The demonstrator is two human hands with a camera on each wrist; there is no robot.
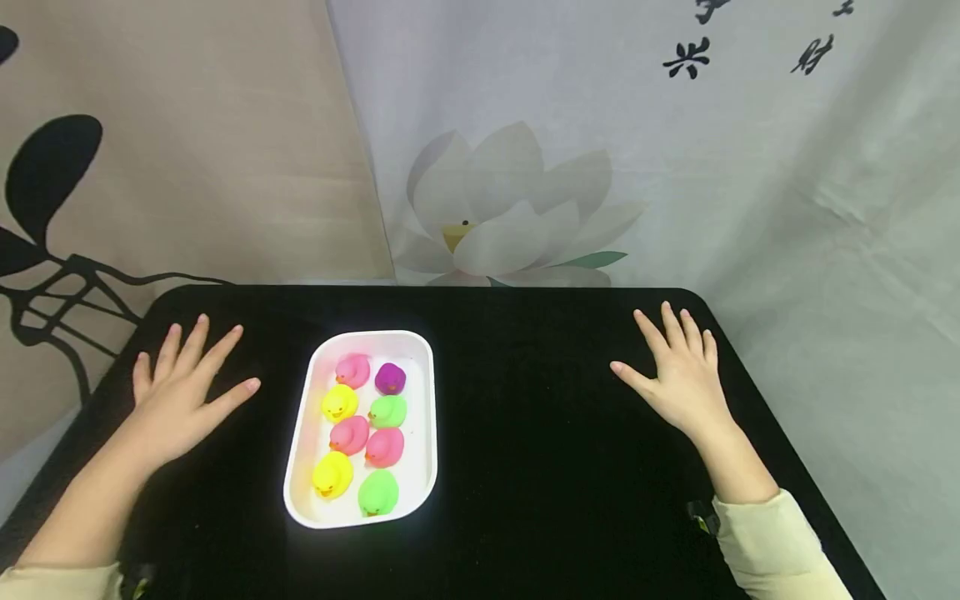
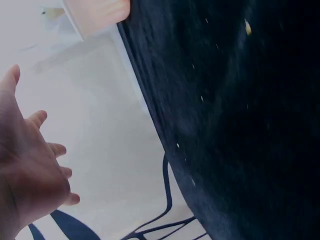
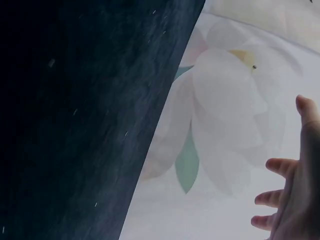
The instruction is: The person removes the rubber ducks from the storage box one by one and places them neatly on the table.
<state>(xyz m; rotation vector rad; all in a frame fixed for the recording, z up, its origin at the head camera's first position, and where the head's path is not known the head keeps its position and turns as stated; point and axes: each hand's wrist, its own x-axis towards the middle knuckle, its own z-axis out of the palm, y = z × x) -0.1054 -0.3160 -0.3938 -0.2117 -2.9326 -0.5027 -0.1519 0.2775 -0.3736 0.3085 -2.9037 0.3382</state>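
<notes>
Left of a white tray (image 1: pixel 297 467), the left hand (image 1: pixel 174 406) is spread with its fingers apart, holding nothing. The right hand (image 1: pixel 686 385), also spread and holding nothing, is over the right part of the table. Small toy ducks lie in the tray: pink ones (image 1: pixel 352 371), yellow ones (image 1: pixel 340 403), green ones (image 1: pixel 387 412), and a purple piece (image 1: pixel 390 379). In the left wrist view the left hand (image 2: pixel 32 160) shows at the left edge, with a tray corner (image 2: pixel 80 25) at the top. The right wrist view shows the right hand (image 3: pixel 295 185) at the right edge.
The black table (image 1: pixel 525 433) reaches back to a pale cloth backdrop (image 1: pixel 787 208) printed with a lotus flower (image 1: pixel 517 208) and dark characters. Dark printed leaves and a curved line pattern are on the backdrop at the left.
</notes>
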